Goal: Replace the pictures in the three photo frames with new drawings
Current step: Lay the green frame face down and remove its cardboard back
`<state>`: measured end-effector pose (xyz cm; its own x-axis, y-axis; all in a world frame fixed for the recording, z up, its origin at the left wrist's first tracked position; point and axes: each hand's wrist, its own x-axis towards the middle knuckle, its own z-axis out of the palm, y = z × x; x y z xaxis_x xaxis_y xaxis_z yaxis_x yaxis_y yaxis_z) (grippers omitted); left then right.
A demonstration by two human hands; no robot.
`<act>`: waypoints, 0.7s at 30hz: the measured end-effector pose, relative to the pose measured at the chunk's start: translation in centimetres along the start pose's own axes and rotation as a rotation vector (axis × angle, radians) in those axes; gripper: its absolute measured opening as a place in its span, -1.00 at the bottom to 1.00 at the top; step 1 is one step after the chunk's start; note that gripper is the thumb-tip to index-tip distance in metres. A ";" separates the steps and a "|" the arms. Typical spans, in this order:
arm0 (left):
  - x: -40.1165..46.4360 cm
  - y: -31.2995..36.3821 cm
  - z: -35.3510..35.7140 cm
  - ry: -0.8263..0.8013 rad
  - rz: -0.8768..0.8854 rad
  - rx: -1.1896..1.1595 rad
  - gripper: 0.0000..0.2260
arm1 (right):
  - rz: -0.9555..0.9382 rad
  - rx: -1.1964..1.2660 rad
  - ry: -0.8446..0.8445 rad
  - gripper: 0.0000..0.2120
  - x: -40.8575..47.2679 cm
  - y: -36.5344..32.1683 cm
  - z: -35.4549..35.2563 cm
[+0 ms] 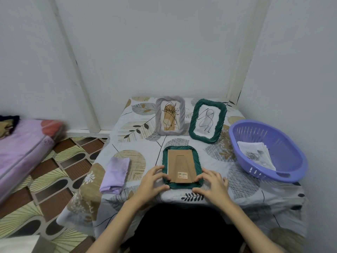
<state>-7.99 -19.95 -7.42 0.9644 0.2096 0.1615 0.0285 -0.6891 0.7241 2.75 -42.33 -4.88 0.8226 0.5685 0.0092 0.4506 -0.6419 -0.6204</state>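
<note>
- Purple plastic basket [291, 172] w/ slotted walls sits at the right edge of the desk [209, 157]; inside it lies a small stack of paper drawings [255, 154], top sheet showing grey pencil roses.
- Desk is covered by a cloth printed w/ leaves & hatched circles in beige, grey, black.
- Green frame [182, 167] lies face down near the front edge of the desk, centre, right in front of the person. Twisted rope-style dark green rim; brown cardboard backing [179, 165] w/ a stand flap folded flat & a barcode sticker at the lower part.
- Left hand [153, 181] rests at the frame's lower-left corner, fingers curled onto the rim & backing edge, thumb below the rim.
- Right hand [211, 183] does the same at the lower-right corner, fingertips on the backing's corner, thumb under the rim. Both hands press/hold the frame; whether they pinch a tab can't be told.
- Behind it, 2 frames stand upright, side by side: a grey-lilac frame [170, 115] at left w/ a black scribble over brown shapes, and a second green frame [207, 120] at right, tilted, w/ a black line scribble on white.
- Folded lilac cloth [115, 175] lies on the desk, left of the face-down frame, apart from it.
- Far left, a pink mattress [21, 147] on a patterned tile floor [54, 179].
</note>
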 end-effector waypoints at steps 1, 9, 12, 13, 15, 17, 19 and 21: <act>0.0 0.0 0.0 -0.007 0.003 0.014 -0.56 | -0.005 0.002 0.002 -0.60 0.0 0.1 0.1; -0.2 0.2 -0.1 -0.028 0.000 0.085 -0.61 | -0.022 -0.017 0.015 -0.63 0.1 0.3 0.3; -0.3 0.4 -0.1 -0.039 0.000 0.106 -0.66 | -0.021 -0.002 0.017 -0.66 0.1 0.3 0.3; -0.4 0.5 -0.1 -0.040 -0.003 0.106 -0.66 | -0.022 0.002 0.012 -0.66 0.0 0.2 0.3; -0.4 0.5 -0.2 -0.051 -0.010 0.096 -0.69 | -0.022 0.005 -0.011 -0.65 0.0 0.1 0.3; -0.6 0.6 -0.6 -0.077 -0.009 0.086 -0.74 | -0.024 -0.006 -0.041 -0.62 0.0 0.1 0.2; -0.8 0.6 -1.1 -0.069 -0.005 0.063 -0.60 | -0.007 0.002 -0.058 -0.55 0.0 -0.3 -0.4; -0.4 0.5 -1.6 0.005 -0.030 0.006 -0.40 | 0.020 0.000 -0.025 -0.36 0.3 -1.0 -0.9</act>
<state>-8.81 -19.30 -6.05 0.9616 0.2337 0.1438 0.0585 -0.6867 0.7246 2.90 -41.98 -3.55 0.8225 0.5682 -0.0233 0.4340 -0.6536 -0.6201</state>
